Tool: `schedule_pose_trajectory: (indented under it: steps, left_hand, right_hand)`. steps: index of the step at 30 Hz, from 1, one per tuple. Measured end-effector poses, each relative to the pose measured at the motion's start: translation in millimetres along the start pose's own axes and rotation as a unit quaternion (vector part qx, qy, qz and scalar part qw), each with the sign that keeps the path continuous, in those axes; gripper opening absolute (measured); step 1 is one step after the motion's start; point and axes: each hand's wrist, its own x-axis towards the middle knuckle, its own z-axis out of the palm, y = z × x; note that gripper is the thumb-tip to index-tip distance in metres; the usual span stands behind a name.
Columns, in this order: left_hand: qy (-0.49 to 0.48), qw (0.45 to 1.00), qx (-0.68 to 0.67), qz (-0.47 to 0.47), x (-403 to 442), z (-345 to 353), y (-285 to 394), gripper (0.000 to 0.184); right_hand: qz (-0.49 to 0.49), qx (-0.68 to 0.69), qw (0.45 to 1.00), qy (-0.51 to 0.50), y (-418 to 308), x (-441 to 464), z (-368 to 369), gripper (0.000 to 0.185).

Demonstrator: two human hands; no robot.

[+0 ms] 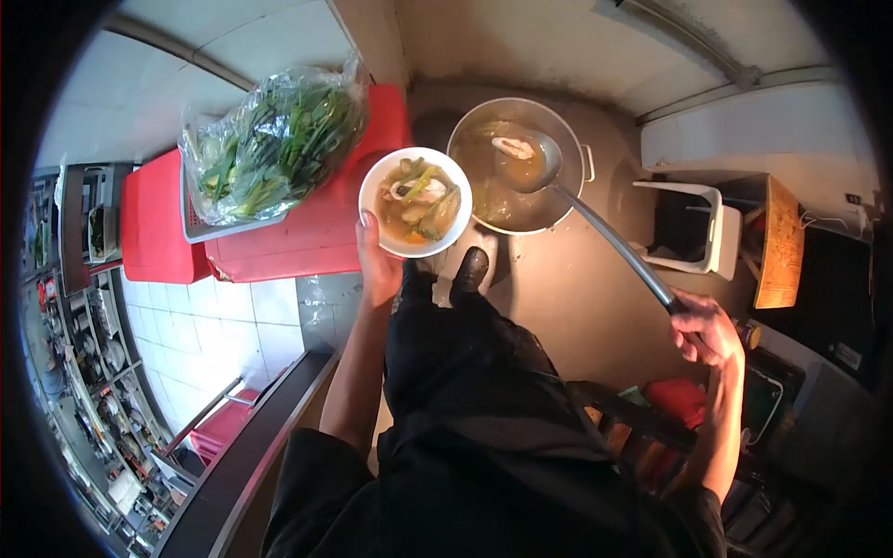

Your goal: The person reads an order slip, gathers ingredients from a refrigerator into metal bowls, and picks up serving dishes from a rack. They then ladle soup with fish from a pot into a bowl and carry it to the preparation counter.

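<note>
My left hand (379, 265) grips a white bowl (370, 226) from its near left side. In the bowl is a brownish soup (419, 200) with green vegetables and pale pieces, perhaps meat or fish. My right hand (704, 327) is closed around the end of a long metal ladle (614, 237). The ladle's cup is over or in the large metal pot (576, 149), holding broth and one pale piece (513, 149). Whether the cup touches the broth below, I cannot tell. The bowl is just left of the pot, close to its rim.
A clear plastic bag of leafy greens (288, 139) sits in a grey basket (200, 228) on a red table (270, 256). At the right are a white plastic stool (716, 237) and a wooden board (779, 244). Crowded shelves (102, 409) line the far left.
</note>
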Motion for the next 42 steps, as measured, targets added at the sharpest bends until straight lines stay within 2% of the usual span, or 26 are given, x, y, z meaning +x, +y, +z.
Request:
schedule_pose_trajectory:
  steps: [3, 6, 10, 15, 18, 21, 22, 26, 29, 31, 33, 35, 36, 37, 38, 39, 40, 41, 42]
  left_hand:
    - [0.011, 0.999, -0.031, -0.003, 30, -11, -33, 0.050]
    - [0.044, 0.998, -0.040, -0.026, 45, 14, -43, 0.050]
    - [0.042, 0.997, -0.049, -0.046, 62, 52, -56, 0.053]
    - [0.049, 0.995, -0.035, -0.073, 74, 90, -58, 0.054]
    - [0.025, 0.998, -0.042, -0.049, 78, 105, -53, 0.054]
    - [0.007, 0.998, -0.042, -0.052, 79, 106, -45, 0.056]
    - [0.003, 0.997, -0.050, -0.050, 77, 106, -44, 0.056]
    - [-0.011, 0.996, -0.064, -0.064, 71, 110, -31, 0.061]
    - [-0.052, 0.994, -0.078, -0.057, 66, 101, -27, 0.059]
    - [-0.069, 0.992, -0.093, -0.059, 56, 98, -23, 0.058]
    - [-0.092, 0.989, -0.107, -0.033, 50, 86, -20, 0.058]
    - [-0.127, 0.986, -0.108, -0.025, 25, 87, 3, 0.060]
    - [-0.084, 0.988, -0.128, -0.021, 17, 82, 8, 0.055]
    - [-0.042, 0.987, -0.152, -0.018, 9, 75, 13, 0.051]
    - [-0.026, 0.992, -0.124, 0.003, 3, 65, 18, 0.052]
    - [-0.013, 0.995, -0.098, 0.014, -5, 53, 24, 0.053]
    - [0.008, 0.995, -0.097, 0.019, -17, 38, 29, 0.055]
    - [0.026, 0.995, -0.098, 0.020, -26, 29, 32, 0.057]
    - [0.042, 0.994, -0.100, 0.017, -33, 22, 34, 0.060]
  right_hand:
    - [-0.059, 0.041, 0.997, 0.022, 0, -36, 0, 0.059]
    - [-0.080, 0.056, 0.995, 0.024, -7, -64, 3, 0.060]
    - [-0.093, -0.010, 0.994, 0.064, -16, -80, 19, 0.062]
    - [-0.112, -0.114, 0.986, 0.048, -17, -82, 41, 0.062]
    - [-0.167, -0.231, 0.953, 0.100, -9, -85, 50, 0.058]
    - [-0.375, -0.353, 0.843, 0.154, 10, -80, 51, 0.057]
    - [-0.312, -0.350, 0.865, 0.177, 3, -90, 59, 0.058]
    - [-0.379, -0.396, 0.805, 0.225, 20, -85, 55, 0.059]
    - [-0.359, -0.313, 0.853, 0.211, 21, -87, 54, 0.058]
    - [-0.351, -0.192, 0.902, 0.165, 29, -79, 46, 0.060]
    - [-0.248, -0.011, 0.963, 0.109, 22, -80, 50, 0.061]
    - [-0.240, -0.084, 0.962, 0.100, 20, -62, 46, 0.061]
    - [-0.239, -0.096, 0.959, 0.122, 30, -39, 40, 0.062]
    - [-0.229, -0.116, 0.961, 0.099, 16, -33, 52, 0.058]
    - [-0.267, -0.118, 0.952, 0.092, 41, 16, 29, 0.050]
    - [-0.292, -0.090, 0.943, 0.131, 51, 38, 45, 0.040]
    - [-0.242, -0.075, 0.963, 0.086, 62, 75, 37, 0.038]
    - [-0.248, -0.014, 0.965, 0.084, 67, 101, 51, 0.030]
    - [-0.187, -0.039, 0.979, 0.070, 71, 130, 50, 0.017]
